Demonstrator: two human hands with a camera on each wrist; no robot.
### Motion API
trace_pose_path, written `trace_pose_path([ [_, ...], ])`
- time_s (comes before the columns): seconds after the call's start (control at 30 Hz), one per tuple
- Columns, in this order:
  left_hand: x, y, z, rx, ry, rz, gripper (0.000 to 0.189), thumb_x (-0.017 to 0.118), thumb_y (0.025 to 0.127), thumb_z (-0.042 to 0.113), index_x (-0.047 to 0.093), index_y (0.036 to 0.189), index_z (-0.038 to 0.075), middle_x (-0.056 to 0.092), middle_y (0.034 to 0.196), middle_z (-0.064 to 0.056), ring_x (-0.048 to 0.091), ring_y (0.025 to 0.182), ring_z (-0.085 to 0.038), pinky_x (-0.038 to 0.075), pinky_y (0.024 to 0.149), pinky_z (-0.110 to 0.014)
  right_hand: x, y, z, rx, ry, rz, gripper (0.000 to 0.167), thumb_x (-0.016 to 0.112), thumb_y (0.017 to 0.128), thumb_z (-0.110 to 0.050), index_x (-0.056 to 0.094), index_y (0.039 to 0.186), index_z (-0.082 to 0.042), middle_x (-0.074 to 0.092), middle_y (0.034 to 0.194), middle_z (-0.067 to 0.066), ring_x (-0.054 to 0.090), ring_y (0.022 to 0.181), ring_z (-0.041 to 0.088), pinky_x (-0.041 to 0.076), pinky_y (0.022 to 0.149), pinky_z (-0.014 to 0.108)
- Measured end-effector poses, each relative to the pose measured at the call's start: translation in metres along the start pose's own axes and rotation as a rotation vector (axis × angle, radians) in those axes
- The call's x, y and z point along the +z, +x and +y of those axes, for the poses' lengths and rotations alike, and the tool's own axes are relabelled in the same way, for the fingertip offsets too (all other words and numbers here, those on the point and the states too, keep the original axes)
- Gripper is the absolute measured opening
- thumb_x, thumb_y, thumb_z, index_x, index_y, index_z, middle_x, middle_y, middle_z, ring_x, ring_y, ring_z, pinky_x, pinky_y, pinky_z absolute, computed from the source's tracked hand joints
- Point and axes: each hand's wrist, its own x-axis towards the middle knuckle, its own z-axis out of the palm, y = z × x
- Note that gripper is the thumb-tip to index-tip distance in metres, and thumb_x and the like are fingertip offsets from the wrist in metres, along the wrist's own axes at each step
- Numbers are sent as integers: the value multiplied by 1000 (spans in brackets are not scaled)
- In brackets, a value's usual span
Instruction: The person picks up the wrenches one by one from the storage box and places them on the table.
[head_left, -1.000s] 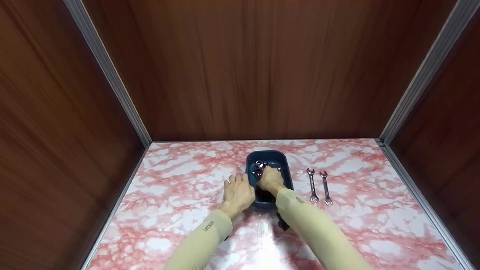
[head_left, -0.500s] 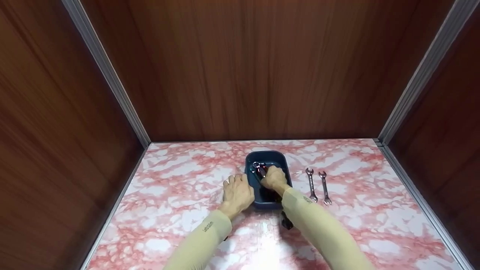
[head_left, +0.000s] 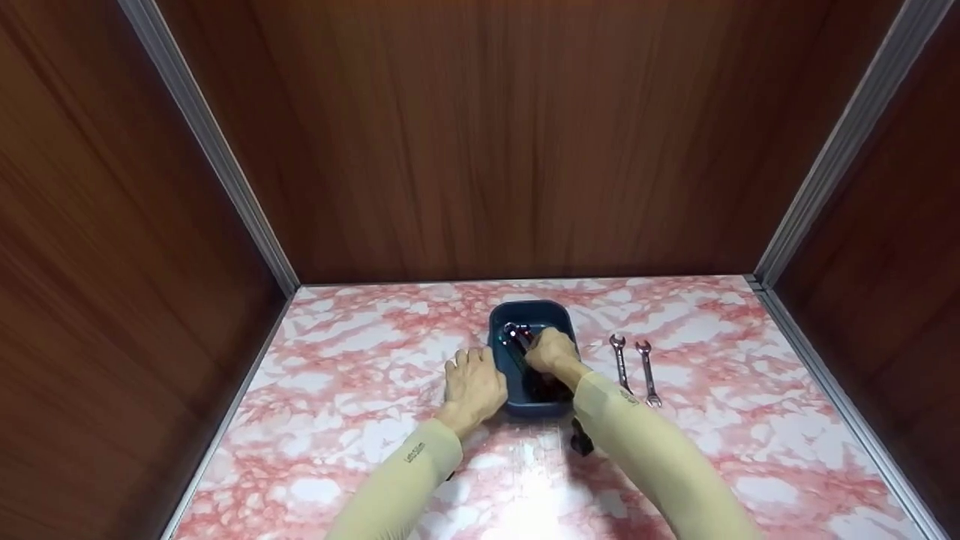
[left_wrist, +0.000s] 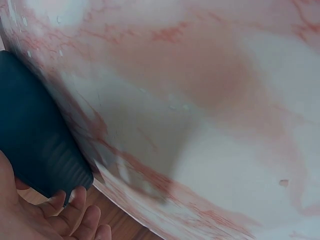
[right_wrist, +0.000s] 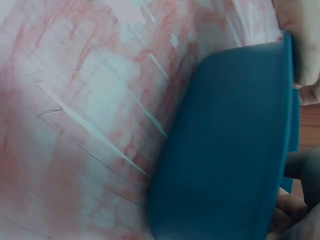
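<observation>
A dark blue plastic bin stands on the marbled table with several shiny tools inside it. My left hand rests against the bin's left side, its fingers relaxed and slightly bent; in the left wrist view the fingers lie by the bin's corner. Down inside the bin, my right hand is over the tools at the right wall. Its fingertips are hidden in the head view, and I cannot tell what they hold.
Two silver open-ended wrenches lie side by side right of the bin, the nearer wrench partly behind my right sleeve and the outer wrench beside it. Brown wood-grain walls with metal edge rails enclose the table.
My right hand has shifted slightly right within the bin, uncovering more of the tools on the left. My left hand stays at the bin's side.
</observation>
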Motion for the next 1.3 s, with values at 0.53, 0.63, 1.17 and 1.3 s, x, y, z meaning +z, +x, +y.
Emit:
trace_pose_path([
  [0.53,0,2,0,-23,-16,-63,41,57,108,34,63,138,6,72,135,-20,63,129,-40,53,109,-59,-22,-3,1,1,340,-45,28,68,87,4,65,114,-1,62,116,14,69,85,25,68,63,38],
  [0.63,0,1,0,-22,-16,-70,43,57,108,35,62,139,6,72,136,-20,63,129,-40,53,109,-59,-25,-3,2,-14,360,-49,33,70,86,6,65,119,1,62,113,13,68,85,22,69,64,37],
  [1.17,-2,1,-1,-11,-24,-53,39,56,108,34,63,134,6,72,134,-21,63,127,-40,53,108,-60,-41,-5,7,-38,438,-85,38,74,90,9,63,125,-1,60,90,3,70,80,20,69,67,36],
  [1.3,-2,1,-1,-12,-20,-57,40,56,108,34,63,134,5,72,134,-21,63,128,-41,52,109,-60,-45,-6,10,-50,447,-78,37,74,90,9,63,124,-1,59,84,1,65,70,14,67,60,32],
])
